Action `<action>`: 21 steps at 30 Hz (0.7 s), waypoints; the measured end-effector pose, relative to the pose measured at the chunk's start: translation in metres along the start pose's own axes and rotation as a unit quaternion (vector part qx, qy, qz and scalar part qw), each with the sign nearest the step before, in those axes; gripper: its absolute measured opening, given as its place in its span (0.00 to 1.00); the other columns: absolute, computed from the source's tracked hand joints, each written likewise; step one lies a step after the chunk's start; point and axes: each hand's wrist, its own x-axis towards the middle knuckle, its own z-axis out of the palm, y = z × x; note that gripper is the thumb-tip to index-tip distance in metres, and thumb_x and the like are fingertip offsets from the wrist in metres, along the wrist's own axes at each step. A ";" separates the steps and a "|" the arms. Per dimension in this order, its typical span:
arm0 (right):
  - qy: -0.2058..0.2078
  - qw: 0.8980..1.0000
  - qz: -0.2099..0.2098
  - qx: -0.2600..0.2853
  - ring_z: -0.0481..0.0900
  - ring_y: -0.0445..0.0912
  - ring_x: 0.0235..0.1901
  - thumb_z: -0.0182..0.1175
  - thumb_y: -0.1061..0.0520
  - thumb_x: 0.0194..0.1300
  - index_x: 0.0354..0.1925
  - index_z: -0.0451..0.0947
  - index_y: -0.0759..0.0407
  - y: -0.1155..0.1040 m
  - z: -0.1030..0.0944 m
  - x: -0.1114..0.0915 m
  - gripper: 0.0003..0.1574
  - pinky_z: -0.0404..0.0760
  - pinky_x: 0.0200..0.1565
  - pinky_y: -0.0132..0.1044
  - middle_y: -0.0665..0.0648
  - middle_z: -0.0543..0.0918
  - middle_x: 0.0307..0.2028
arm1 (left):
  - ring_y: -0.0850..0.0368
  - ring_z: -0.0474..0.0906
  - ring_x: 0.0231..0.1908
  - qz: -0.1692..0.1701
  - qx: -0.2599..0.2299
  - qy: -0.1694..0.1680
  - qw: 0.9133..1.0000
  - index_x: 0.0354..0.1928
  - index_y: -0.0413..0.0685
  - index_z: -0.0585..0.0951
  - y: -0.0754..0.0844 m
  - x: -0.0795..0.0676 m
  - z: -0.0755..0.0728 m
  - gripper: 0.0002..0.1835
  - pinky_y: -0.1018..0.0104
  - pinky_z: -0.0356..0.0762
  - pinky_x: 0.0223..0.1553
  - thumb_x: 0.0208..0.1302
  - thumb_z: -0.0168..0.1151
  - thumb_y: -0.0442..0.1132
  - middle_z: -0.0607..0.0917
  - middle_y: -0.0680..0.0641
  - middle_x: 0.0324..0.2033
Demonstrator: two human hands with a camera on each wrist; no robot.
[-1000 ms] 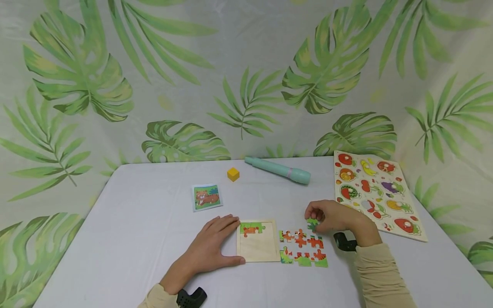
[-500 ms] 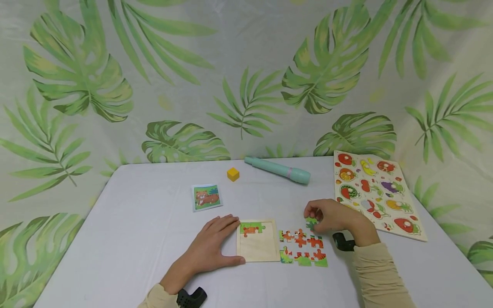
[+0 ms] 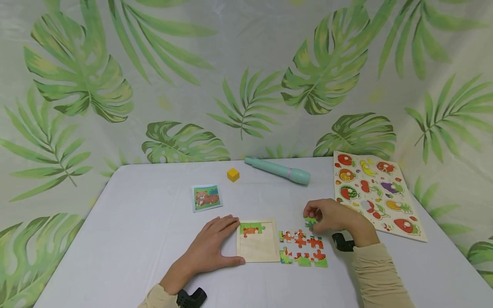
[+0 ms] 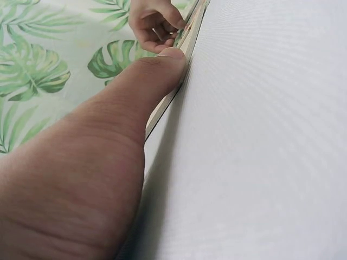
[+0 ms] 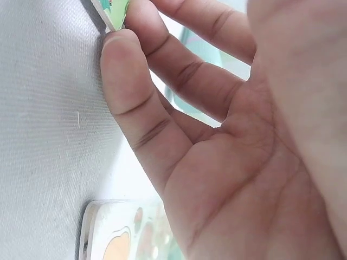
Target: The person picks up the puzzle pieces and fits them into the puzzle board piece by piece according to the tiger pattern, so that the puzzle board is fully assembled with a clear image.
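Observation:
My right hand (image 3: 327, 216) pinches a green puzzle piece (image 3: 310, 223) between thumb and fingers, just above the rows of loose pieces. In the right wrist view, a corner of that puzzle piece (image 5: 116, 12) shows at the fingertips. My left hand (image 3: 209, 246) lies with fingers straight along the left side of a square wooden puzzle tray (image 3: 258, 251), fingertips at its upper left corner and thumb at the lower left. The left wrist view shows the thumb (image 4: 171, 59) resting on the tray's edge. Joined green and orange pieces (image 3: 251, 229) fill the tray's upper left.
Several loose puzzle pieces (image 3: 303, 259) lie in two rows right of the tray. A bear picture card (image 3: 207, 198), a yellow cube (image 3: 233, 174) and a teal tube-shaped object (image 3: 279, 170) are farther back. A fruit puzzle board (image 3: 371, 184) stands close behind my right forearm.
My right hand has drifted very slightly to the left with the puzzle piece. My left hand and the tray stay where they were.

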 end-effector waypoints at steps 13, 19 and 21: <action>0.009 1.000 -0.011 -0.011 0.76 0.45 0.36 0.72 0.64 0.48 0.40 0.81 0.50 0.001 -0.001 0.000 0.19 0.78 0.37 0.33 0.49 0.80 0.35 | 0.53 0.61 0.77 -0.001 0.004 -0.003 1.000 0.75 0.49 0.71 -0.001 0.000 0.000 0.55 0.48 0.55 0.79 0.54 0.66 0.77 0.70 0.52 0.75; 0.011 1.000 -0.019 -0.010 0.76 0.46 0.36 0.72 0.63 0.49 0.41 0.81 0.49 -0.004 -0.004 0.000 0.20 0.77 0.36 0.33 0.49 0.80 0.34 | 0.52 0.62 0.76 0.001 0.003 -0.001 1.000 0.75 0.49 0.71 0.000 0.001 -0.001 0.55 0.48 0.55 0.79 0.54 0.66 0.77 0.70 0.52 0.75; 0.013 1.000 -0.020 -0.012 0.76 0.47 0.36 0.72 0.63 0.49 0.41 0.81 0.49 -0.006 -0.005 -0.001 0.19 0.77 0.36 0.33 0.50 0.80 0.34 | 0.52 0.62 0.76 0.004 0.005 0.002 1.000 0.75 0.49 0.71 0.000 0.001 -0.001 0.55 0.48 0.56 0.78 0.53 0.66 0.78 0.71 0.52 0.74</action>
